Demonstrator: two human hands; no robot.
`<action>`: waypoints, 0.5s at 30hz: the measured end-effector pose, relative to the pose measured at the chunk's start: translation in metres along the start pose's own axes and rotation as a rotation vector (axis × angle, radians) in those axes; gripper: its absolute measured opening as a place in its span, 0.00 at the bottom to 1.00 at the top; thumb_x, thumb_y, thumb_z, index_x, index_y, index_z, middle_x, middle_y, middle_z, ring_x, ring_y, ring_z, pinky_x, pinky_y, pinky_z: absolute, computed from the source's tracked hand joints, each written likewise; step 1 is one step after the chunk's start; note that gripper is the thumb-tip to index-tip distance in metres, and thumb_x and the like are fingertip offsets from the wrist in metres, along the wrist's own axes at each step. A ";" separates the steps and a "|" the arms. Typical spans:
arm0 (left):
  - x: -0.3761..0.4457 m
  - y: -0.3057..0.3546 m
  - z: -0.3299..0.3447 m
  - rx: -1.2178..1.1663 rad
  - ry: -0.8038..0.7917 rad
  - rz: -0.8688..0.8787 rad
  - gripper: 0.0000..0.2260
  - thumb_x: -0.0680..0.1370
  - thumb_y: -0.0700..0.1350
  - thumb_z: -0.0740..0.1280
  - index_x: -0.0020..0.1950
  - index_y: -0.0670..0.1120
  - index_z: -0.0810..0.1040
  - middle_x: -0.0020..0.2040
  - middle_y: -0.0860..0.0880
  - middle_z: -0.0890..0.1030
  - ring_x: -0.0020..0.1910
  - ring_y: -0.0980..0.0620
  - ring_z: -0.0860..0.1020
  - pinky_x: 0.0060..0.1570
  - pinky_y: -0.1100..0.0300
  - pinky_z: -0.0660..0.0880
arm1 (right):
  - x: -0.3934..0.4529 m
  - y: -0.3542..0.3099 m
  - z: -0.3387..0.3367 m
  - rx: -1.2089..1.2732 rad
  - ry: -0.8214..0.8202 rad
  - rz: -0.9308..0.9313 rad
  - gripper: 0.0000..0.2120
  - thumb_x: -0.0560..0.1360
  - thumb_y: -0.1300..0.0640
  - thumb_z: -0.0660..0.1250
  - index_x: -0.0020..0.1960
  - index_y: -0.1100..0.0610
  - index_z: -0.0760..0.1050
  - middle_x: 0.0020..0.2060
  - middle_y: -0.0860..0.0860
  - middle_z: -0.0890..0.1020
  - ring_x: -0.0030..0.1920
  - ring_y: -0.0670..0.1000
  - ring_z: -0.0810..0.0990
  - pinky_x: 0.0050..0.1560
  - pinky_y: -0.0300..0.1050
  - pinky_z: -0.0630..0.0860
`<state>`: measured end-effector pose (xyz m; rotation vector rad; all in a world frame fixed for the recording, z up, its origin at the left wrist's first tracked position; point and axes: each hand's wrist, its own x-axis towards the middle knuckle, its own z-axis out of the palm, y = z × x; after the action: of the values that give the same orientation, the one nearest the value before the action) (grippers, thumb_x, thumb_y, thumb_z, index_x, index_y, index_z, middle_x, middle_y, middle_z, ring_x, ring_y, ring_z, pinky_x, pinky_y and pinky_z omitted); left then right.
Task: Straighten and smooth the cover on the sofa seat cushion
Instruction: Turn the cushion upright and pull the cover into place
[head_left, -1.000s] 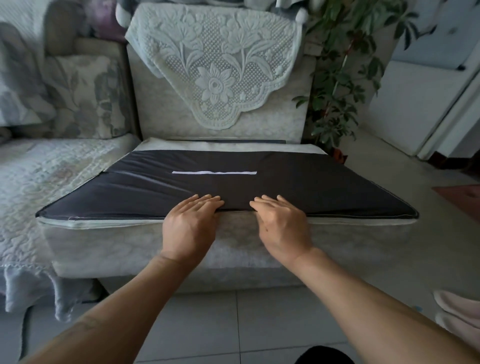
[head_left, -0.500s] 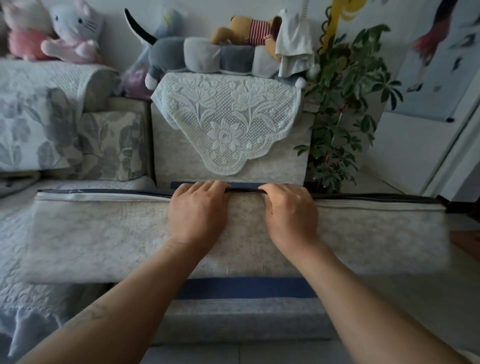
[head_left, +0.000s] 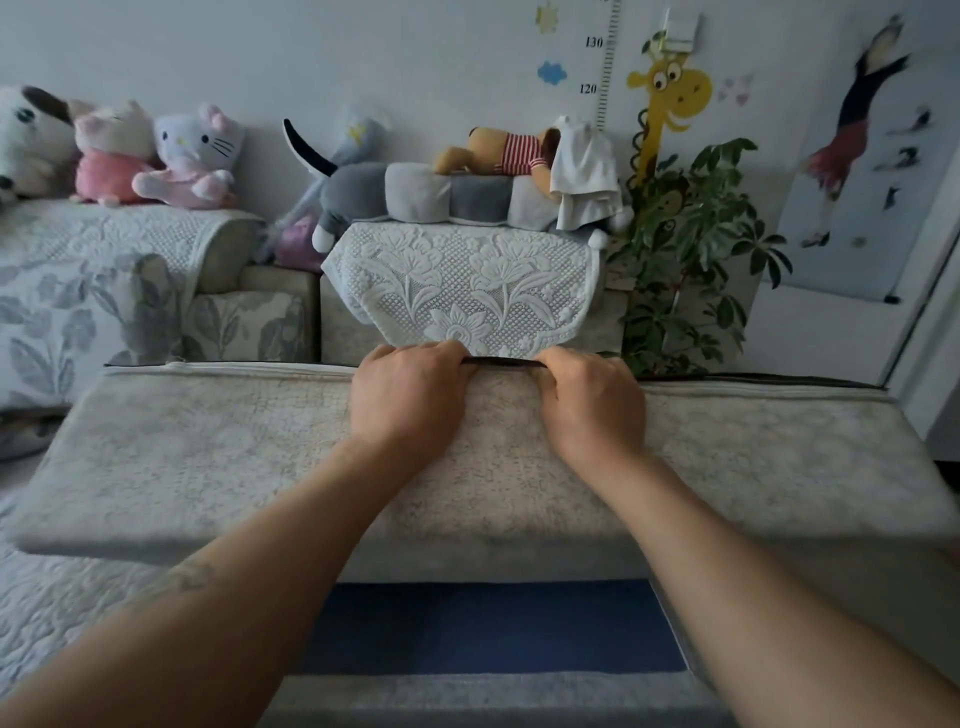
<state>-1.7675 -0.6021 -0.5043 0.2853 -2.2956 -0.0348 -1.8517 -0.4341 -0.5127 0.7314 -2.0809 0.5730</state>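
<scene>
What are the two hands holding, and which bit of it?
Both the left hand and the right hand grip the sofa seat cushion by the middle of its top edge, fingers curled over it.

Soft, even daylight fills the room, cool in tone, with no glare and only faint shadow beneath the raised cushion (head_left: 208, 457). Wide-angle distortion bends the edges, where the wall poster (head_left: 852, 140) at far right smears with blur.

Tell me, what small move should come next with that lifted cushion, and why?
Probably lower it flat onto the blue base. Both the left hand and right hand grip the seat cushion by its top edge, tipped up, so its cover cannot be smoothed yet.
</scene>
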 end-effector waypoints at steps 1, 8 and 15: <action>0.002 0.000 0.002 0.001 -0.019 -0.003 0.15 0.85 0.55 0.60 0.49 0.49 0.81 0.47 0.50 0.87 0.45 0.41 0.82 0.51 0.50 0.71 | 0.002 0.001 0.002 0.003 -0.019 0.004 0.07 0.77 0.65 0.68 0.43 0.56 0.81 0.33 0.51 0.81 0.34 0.58 0.77 0.41 0.46 0.62; 0.002 0.006 0.011 -0.006 -0.169 0.054 0.24 0.88 0.52 0.50 0.86 0.50 0.58 0.86 0.50 0.56 0.85 0.51 0.49 0.84 0.51 0.44 | 0.023 0.001 0.004 -0.014 -0.099 0.023 0.11 0.83 0.55 0.64 0.45 0.56 0.80 0.38 0.56 0.84 0.39 0.62 0.79 0.42 0.48 0.61; -0.033 0.001 -0.005 0.047 -0.334 0.102 0.32 0.85 0.63 0.37 0.86 0.48 0.42 0.86 0.51 0.37 0.83 0.54 0.35 0.83 0.52 0.38 | 0.044 0.004 0.015 -0.043 -0.187 0.077 0.16 0.84 0.52 0.62 0.38 0.51 0.69 0.31 0.48 0.75 0.37 0.58 0.77 0.36 0.48 0.68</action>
<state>-1.7427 -0.5933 -0.5242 0.1972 -2.6431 0.0258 -1.8835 -0.4533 -0.4851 0.7057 -2.2948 0.5174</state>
